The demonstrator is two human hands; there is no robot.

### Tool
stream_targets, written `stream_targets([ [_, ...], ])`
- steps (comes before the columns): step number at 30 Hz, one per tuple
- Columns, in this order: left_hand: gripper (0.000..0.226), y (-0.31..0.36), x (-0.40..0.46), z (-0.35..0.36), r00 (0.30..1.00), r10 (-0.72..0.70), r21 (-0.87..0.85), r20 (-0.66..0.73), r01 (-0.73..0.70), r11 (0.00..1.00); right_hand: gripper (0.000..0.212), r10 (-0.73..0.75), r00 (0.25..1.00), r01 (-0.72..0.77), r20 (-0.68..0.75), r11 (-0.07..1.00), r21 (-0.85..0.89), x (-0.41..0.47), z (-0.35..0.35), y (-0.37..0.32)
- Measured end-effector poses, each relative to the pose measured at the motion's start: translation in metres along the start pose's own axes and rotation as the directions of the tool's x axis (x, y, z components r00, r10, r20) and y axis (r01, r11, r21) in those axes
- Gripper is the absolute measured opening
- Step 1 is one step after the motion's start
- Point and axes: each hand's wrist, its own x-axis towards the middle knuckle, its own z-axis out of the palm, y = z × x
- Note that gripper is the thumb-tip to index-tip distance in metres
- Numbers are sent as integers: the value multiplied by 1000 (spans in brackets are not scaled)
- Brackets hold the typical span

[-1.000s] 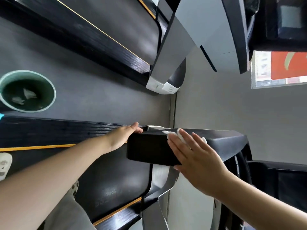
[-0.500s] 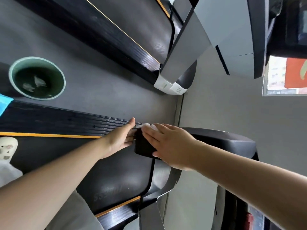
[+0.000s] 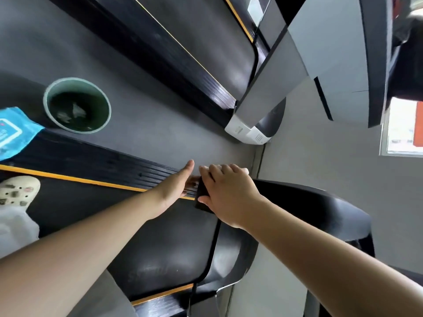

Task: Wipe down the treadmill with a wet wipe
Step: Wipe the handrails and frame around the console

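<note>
- The treadmill fills the lower half of the frame; its glossy black front cover curves from centre to lower right, and the belt and the ribbed side rail with its orange stripe run off to the left.
- The wet wipe itself cannot be made out — by my reading it lies hidden under the right hand, which sits palm-down over the left end of the cover at frame centre, fingers curled over its edge. Whether that grip is clamped on the wipe or merely pressing it flat, I cannot tell.
- The left hand reaches in just beside it, fingers straight and apart, touching the rail and the cover's end; it holds nothing.
- Risk: the wipe could bunch or slip out over the cover's end, since the fingers are right at the edge, and the hand would then smear bare skin across the gloss.
- Risk: the two hands are touching close, so a sideways stroke may knock into the left fingers or leave the seam between cover and rail unwiped.
- Risk: the wide curved cover toward lower right is a long stretch — a drying wipe would leave streaks there.
- Outward: a blue wipe packet lies at the left edge, a green bin with scraps inside stands beside it on the floor, a cream clog rests on the belt at left, and a second treadmill crosses the upper frame.
</note>
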Motion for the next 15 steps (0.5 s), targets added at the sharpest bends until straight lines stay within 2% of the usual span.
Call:
stream_targets([
  [2, 53, -1, 1, 1, 998, 49, 19, -37, -48, 999, 65, 13, 999, -14, -46, 1000, -26, 1, 1, -3],
  [5, 53, 0, 1, 4, 982, 164, 36, -94, -161, 986, 65, 43, 997, -45, -57, 999, -25, 7, 3, -11],
  [9, 49, 2, -3, 7, 952, 297, 61, -76, -293, 954, 67, 24, 991, -36, -128, 995, -90, -1, 11, -20],
  [11, 49, 2, -8, 7, 928, 371, 160, -29, -363, 918, 70, -31, 993, 14, -112, 989, -150, -13, 18, -21],
  [13, 47, 1, -16, 5, 884, 468, 318, -1, -444, 838, 70, -85, 991, 65, -104, 982, -179, -22, 24, -22],
  [15, 42, 2, -26, 6, 837, 547, 372, 16, -513, 774, 70, -117, 987, 96, -114, 979, -178, -30, 26, -21],
])
